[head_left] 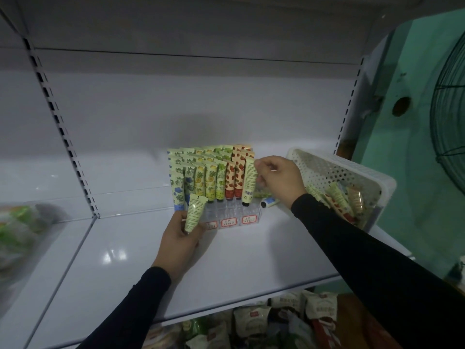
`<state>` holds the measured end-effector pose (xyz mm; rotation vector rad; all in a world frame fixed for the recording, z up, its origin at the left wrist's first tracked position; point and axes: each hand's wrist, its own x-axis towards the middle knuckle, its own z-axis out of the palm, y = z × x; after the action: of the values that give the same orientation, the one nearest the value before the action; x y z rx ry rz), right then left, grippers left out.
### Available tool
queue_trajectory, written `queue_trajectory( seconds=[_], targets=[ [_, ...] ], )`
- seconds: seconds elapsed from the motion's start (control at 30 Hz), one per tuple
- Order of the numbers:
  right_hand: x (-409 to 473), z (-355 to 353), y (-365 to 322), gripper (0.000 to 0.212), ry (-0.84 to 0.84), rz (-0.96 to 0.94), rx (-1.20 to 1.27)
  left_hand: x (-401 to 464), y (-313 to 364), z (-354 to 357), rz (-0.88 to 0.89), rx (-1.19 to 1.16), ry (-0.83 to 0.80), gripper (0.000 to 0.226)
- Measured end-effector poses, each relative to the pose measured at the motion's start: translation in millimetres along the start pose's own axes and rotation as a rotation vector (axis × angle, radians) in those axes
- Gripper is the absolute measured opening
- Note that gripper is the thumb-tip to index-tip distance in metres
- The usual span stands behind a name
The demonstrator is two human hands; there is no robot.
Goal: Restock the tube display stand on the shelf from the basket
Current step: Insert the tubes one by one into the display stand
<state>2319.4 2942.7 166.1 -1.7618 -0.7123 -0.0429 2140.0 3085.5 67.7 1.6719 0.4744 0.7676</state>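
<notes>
With the right hand (279, 178) pinching a tube (250, 182) cap-down over the stand's (226, 215) right front slot and the left hand (180, 238) gripping a spare tube (195, 214), seating should be straight, label turned forward, beside the basket (334, 172).

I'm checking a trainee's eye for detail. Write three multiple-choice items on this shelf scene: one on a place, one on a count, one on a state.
1. Where is the white basket?
A. On the floor
B. On the shelf, right of the display stand
C. Above the stand

2. How many red-edged labels show on the stand's front?
A. One
B. Six
C. Three

3. What is the left hand doing?
A. Holding a pale green tube
B. Resting open
C. Gripping the basket

Key: 1 B, it sits on the shelf beside the stand; 2 C, three labels face out; 3 A, its fingers wrap the tube, while the right hand pinches another tube.
</notes>
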Motion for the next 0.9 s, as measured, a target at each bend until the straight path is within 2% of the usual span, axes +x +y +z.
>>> queue_trajectory(
  seconds=[0.13, 0.3, 0.43, 0.53, 0.6, 0.67, 0.77, 0.83, 0.9],
  targets=[
    [-6.0, 6.0, -4.1, 0.022, -0.068, 0.145, 0.192, -0.7, 6.3, 5.4, 0.071, 0.003, 0.003, 0.011],
    [-18.2, 20.8, -9.5, 0.015, -0.144, 0.271, 0.299, 1.0, 21.3, 21.0, 0.115, -0.004, -0.044, 0.011],
    [-24.7, 27.4, -15.0, 0.024, -0.202, 0.344, 0.322, -2.6, 22.6, 31.2, 0.138, 0.022, -0.042, 0.017],
    [-26.3, 26.6, -17.6, 0.025, -0.272, 0.382, 0.308, -4.8, 21.0, 28.2, 0.062, -0.011, -0.062, 0.027],
    [-26.4, 24.6, -18.4, 0.026, -0.327, 0.387, 0.303, -5.4, 21.5, 23.1, -0.012, -0.066, -0.11, 0.025],
    [-25.9, 22.4, -20.4, 0.033, -0.358, 0.398, 0.298, -4.6, 23.1, 17.8, -0.114, -0.242, -0.156, 0.028],
    [-25.9, 19.6, -21.9, 0.021, -0.41, 0.38, 0.352, -2.6, 28.9, 12.7, -0.274, -0.532, -0.216, 0.02],
    [-27.0, 19.8, -21.6, 0.01, -0.429, 0.376, 0.431, -2.5, 32.6, 11.0, -0.313, -0.579, -0.23, 0.02],
    [-29.1, 21.4, -21.3, 0.009, -0.434, 0.382, 0.509, -2.9, 33.4, 10.3, -0.329, -0.589, -0.231, 0.021]
  ],
)
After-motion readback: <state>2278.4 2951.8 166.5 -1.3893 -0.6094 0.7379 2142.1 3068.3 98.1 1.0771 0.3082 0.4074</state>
